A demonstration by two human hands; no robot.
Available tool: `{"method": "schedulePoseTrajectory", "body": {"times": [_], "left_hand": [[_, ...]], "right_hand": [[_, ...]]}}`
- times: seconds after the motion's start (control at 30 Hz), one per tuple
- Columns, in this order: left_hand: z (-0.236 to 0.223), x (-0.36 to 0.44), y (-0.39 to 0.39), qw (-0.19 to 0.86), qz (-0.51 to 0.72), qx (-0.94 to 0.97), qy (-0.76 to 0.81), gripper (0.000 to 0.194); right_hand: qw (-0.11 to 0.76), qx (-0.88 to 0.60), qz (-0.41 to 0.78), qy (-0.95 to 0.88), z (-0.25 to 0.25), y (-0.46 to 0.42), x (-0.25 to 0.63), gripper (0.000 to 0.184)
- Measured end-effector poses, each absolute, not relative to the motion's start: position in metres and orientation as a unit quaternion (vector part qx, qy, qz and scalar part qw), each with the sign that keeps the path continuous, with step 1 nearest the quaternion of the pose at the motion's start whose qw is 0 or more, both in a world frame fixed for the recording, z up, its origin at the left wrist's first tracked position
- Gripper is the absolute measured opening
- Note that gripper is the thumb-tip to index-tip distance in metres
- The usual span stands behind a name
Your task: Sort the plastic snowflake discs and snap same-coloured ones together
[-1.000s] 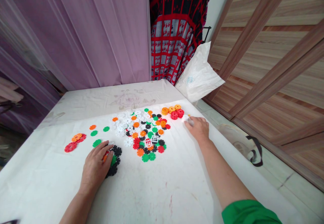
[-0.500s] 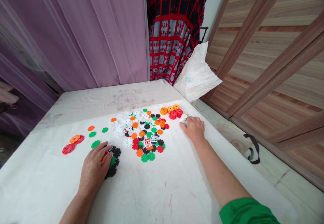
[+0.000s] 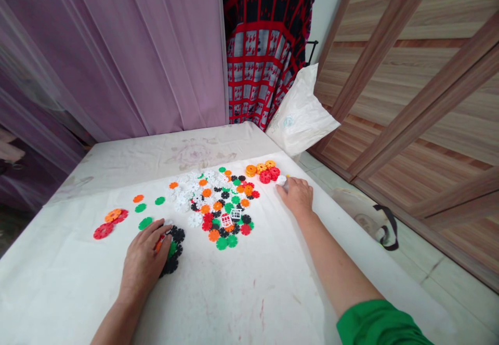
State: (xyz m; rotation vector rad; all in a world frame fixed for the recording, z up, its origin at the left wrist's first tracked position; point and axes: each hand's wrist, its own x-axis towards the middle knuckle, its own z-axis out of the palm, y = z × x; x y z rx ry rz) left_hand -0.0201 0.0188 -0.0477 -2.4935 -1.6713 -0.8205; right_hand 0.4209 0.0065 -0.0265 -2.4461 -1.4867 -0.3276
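Note:
My left hand (image 3: pixel 144 251) is curled over a cluster of plastic snowflake discs. Black discs (image 3: pixel 178 234) edge the cluster on its right, and a green disc (image 3: pixel 172 249) and a bit of orange show by the thumb. The palm hides the rest. At the table's right edge, my right hand (image 3: pixel 298 195) has thumb and fingers closed about a small stack of white snowflake discs (image 3: pixel 281 180). Just beyond it stand stacks of red discs (image 3: pixel 265 176) and orange discs (image 3: pixel 251 170). Between the hands spreads a loose pile of mixed discs (image 3: pixel 206 193) with white window-shaped pieces (image 3: pixel 226 221) on it.
Red discs (image 3: pixel 104 230) and green discs (image 3: pixel 145 223) lie on the left of the white-covered table (image 3: pixel 218 303). Past the right edge are a white bag (image 3: pixel 298 114), a clear bag with a black strap (image 3: pixel 385 225) on the floor and wooden cabinet doors (image 3: pixel 421 95). A purple curtain (image 3: pixel 156 49) hangs behind.
The whole view has shifted slightly. Both hands keep nearly the same places and grips, and the discs lie as before.

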Motion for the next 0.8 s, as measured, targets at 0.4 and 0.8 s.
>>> {"method": "schedulePoseTrajectory", "body": {"times": [0.4,0.8], "left_hand": [[-0.046,-0.021,0.017,0.020,-0.263,-0.804,-0.534,0.041],[-0.047,-0.020,0.018,0.016,-0.265,-0.799,-0.540,0.040]], "right_hand": [[0.139,-0.867,-0.074,-0.472,-0.020,0.018,0.414,0.035],[0.140,-0.871,-0.057,-0.468,-0.020,0.018,0.415,0.038]]}}
